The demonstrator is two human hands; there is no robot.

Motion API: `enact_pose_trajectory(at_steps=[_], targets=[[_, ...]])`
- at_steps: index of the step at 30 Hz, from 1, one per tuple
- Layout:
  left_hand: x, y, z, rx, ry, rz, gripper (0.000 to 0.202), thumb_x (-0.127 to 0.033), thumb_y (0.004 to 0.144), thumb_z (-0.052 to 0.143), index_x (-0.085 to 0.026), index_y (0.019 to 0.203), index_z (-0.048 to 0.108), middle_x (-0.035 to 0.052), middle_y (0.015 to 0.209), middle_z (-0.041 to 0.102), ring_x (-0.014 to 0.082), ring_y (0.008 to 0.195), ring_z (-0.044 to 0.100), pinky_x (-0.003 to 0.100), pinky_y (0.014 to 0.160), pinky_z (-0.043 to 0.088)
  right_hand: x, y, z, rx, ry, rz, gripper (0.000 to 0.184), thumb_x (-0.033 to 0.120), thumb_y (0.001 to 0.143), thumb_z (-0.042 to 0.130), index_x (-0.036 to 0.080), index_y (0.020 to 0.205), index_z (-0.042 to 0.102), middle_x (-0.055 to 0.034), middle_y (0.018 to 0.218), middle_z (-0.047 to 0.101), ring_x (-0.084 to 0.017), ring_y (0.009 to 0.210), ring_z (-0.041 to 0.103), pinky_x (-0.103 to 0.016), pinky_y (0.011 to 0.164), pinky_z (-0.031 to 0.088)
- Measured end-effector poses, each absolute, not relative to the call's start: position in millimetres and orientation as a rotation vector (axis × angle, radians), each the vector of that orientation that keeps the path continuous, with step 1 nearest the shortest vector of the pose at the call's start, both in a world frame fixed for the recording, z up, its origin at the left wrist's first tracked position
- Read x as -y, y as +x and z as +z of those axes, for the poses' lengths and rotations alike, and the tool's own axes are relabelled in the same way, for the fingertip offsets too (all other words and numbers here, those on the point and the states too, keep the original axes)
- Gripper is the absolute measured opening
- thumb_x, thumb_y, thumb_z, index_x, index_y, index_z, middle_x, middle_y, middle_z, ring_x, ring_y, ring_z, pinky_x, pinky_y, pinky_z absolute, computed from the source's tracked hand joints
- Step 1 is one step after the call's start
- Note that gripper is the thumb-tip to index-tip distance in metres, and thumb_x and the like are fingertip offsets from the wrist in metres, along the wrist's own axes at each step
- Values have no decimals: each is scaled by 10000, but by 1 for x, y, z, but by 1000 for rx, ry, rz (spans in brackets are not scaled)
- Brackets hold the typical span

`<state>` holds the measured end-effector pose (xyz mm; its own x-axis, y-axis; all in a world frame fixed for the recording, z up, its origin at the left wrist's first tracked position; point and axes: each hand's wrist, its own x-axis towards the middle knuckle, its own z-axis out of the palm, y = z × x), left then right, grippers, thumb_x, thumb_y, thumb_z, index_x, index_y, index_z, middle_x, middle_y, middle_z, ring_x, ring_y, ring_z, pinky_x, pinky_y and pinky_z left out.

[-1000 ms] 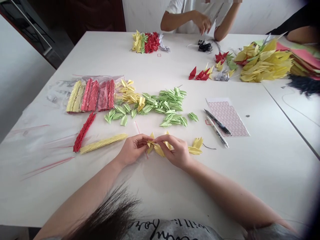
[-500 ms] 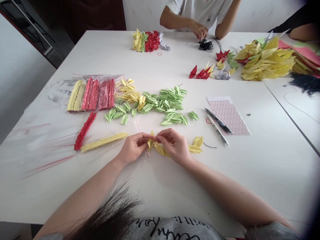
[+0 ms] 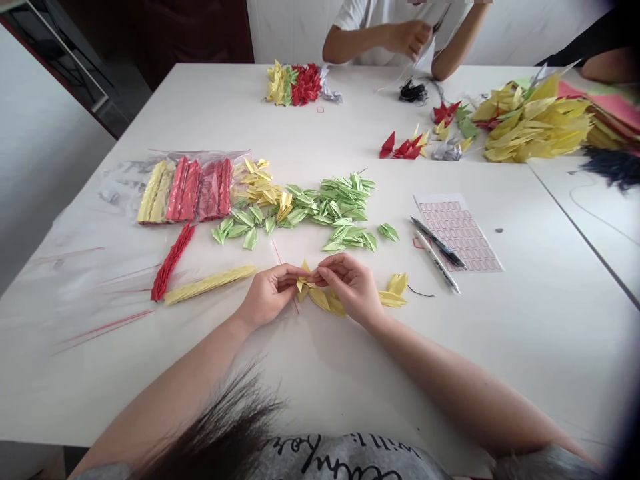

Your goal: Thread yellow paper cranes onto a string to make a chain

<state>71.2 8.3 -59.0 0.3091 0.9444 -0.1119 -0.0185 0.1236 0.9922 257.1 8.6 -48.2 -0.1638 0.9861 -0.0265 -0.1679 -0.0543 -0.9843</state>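
Yellow papers (image 3: 320, 298) partly hidden by hands (image 3: 353, 290), co-worker (image 3: 373, 40) cropped at top, coloured sheets (image 3: 613, 112) cropped right

Table (image 3: 310, 393): white top, a seam running along its right side
Left: filled plastic bags (image 3: 185, 190), showing yellow and red strips
Near left: red strip (image 3: 171, 263) and yellow strip (image 3: 210, 285), ends close together, beside clear plastic (image 3: 90, 287)
Middle: loose green pieces (image 3: 345, 197), pale yellow pieces (image 3: 260, 193) at their left
Near middle: yellow folded paper (image 3: 393, 299)
Right: red-outlined label sheet (image 3: 475, 247), black pen (image 3: 440, 243) across its left edge, white pen (image 3: 439, 265) alongside
Far middle: multicoloured cluster (image 3: 305, 85)
Far right: black thread bundle (image 3: 413, 91), yellow heap (image 3: 535, 127)
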Motion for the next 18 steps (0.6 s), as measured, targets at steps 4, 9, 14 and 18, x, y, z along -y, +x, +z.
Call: enact_pose_trajectory(at_steps=[4,9,14,18], targets=[[-8,74,-62,-1044,1231,964,176,-195,774,698,-150,944,701,66,945,756,176,892,728,254,815,589,-10,258,-50,1163,-1020,1428,313,481,823,738,200,870,609,-47,812,744,-173,742,728,-361,764,635],[-6,76,-64,-1084,1220,978,179,-251,777,740,-146,912,686,65,905,740,176,854,718,257,779,584,-11,258,-51,1175,-1015,1403,308,472,831,731,197,879,600,-48,813,748,-173,742,737,-328,714,632],[-6,76,-66,-1087,1246,1010,148,-227,779,737,-153,890,669,49,874,716,153,834,696,231,762,561,-7,256,-51,1283,-1029,1246,252,436,876,685,197,878,602,-51,810,739,-180,762,736,-312,678,614],[-7,75,-67,-1074,1266,1021,143,-219,788,731,-159,898,662,45,883,703,145,841,685,228,777,553,-2,255,-54,1396,-1080,1021,136,342,916,639,207,920,630,-49,852,738,-176,793,729,-323,729,605]])
